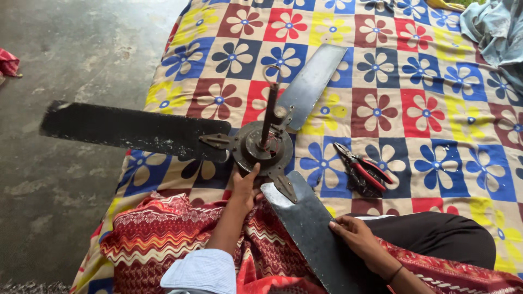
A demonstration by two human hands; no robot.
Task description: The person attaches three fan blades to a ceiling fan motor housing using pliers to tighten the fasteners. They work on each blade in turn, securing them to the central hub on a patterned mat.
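We steady the old ceiling fan [261, 144] on our lap: left hand [245, 188] cupping its hub, right hand [357, 237] flat, fingers spread, on the near blade [310, 228]; red-handled pliers [362, 171] lie just right.

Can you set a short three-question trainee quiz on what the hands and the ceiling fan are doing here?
1. True or false: the left hand grips the dark round metal motor hub of the three-bladed ceiling fan.
2. Where does the right hand rest? A) on the red-handled pliers B) on the nearest grey metal blade C) on the flower-patterned patchwork sheet
3. Fill in: the fan's rusty down-rod points ____ from the hub.

Key: 1 true; 2 B; 3 upward. The pliers lie untouched on the sheet, to the right of the hub.
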